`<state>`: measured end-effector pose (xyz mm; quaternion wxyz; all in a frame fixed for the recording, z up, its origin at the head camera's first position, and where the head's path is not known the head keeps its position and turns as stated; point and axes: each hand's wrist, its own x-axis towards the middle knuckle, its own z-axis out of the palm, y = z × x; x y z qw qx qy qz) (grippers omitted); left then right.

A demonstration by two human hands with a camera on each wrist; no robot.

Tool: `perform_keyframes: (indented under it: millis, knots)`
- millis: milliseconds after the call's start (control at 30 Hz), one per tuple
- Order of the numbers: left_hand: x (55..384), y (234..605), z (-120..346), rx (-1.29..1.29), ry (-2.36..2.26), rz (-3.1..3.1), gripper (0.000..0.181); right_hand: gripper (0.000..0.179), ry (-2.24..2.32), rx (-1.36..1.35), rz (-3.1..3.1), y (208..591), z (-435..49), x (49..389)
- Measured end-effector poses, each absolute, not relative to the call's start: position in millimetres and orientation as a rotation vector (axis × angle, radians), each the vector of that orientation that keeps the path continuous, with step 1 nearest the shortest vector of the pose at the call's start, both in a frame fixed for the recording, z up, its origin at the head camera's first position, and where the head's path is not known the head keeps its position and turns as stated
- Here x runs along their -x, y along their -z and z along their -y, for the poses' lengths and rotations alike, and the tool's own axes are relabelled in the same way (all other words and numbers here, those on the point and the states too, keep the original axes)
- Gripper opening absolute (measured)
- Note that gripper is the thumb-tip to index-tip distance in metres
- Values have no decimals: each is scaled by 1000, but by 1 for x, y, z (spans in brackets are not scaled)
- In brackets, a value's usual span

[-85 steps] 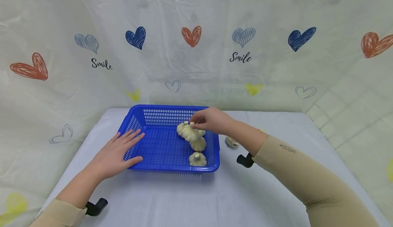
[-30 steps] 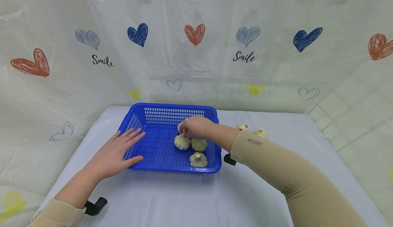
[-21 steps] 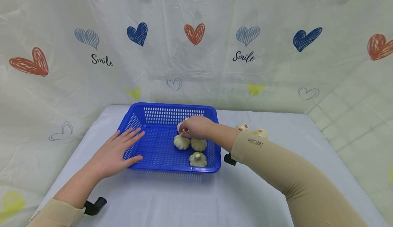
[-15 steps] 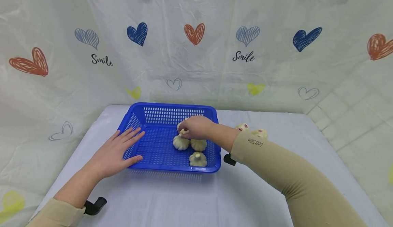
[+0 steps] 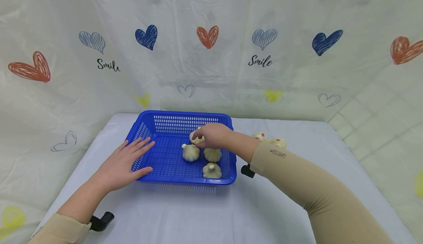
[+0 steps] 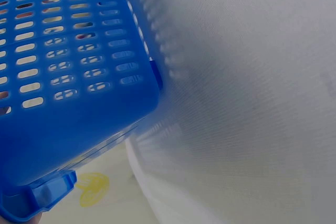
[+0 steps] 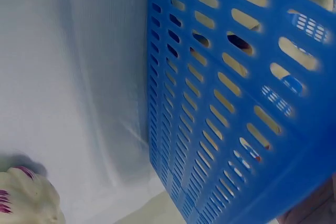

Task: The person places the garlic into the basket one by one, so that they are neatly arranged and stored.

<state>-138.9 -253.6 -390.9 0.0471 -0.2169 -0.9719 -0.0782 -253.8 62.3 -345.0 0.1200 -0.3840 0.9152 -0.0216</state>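
Observation:
My left hand [image 5: 120,165] lies with fingers spread over the left rim of a blue plastic basket [image 5: 180,181]. Inside, at the right, my right hand [image 5: 216,135] hangs with loosely bent fingers, thumb and index slightly apart. Its fingertips overlap a garlic bulb [image 5: 196,138] at the back. Just below them a second bulb [image 5: 191,153] leans with its stem to the left, free of the fingers. Two more bulbs, one garlic bulb [image 5: 212,156] and one nearer bulb [image 5: 212,171], line the basket's right side. The left wrist view shows the basket's slotted wall [image 6: 79,93].
On the white-covered table [image 5: 185,214], right of the basket, sit purple-streaked garlic bulbs [image 5: 277,142], partly behind the right forearm. One such bulb [image 7: 26,198] shows in the right wrist view. A white curtain [image 5: 228,71] with printed hearts hangs behind the table.
My right hand lowered a garlic bulb into the basket, then let go of its stem; the bulb has tipped left. My left hand has stayed on the rim.

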Motion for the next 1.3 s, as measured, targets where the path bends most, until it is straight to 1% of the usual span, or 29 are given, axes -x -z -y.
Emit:
perform_keyframes:
  millis: [333, 467, 700, 1100, 1300]
  knots:
    - [139, 389, 252, 654, 217, 2999, 81, 34, 315, 1100, -2714, 328, -86, 260]
    - [140, 389, 252, 653, 217, 3008, 81, 35, 439, 1068, -2710, 324, -101, 261]
    - [141, 392, 253, 648, 208, 3010, 81, 32, 497, 991, -2770, 323, -132, 258]
    - [142, 394, 254, 646, 214, 3013, 81, 34, 567, 775, -2808, 340, -201, 247]
    - [142, 393, 253, 640, 213, 3017, 81, 34, 589, 725, -2799, 351, -235, 242]
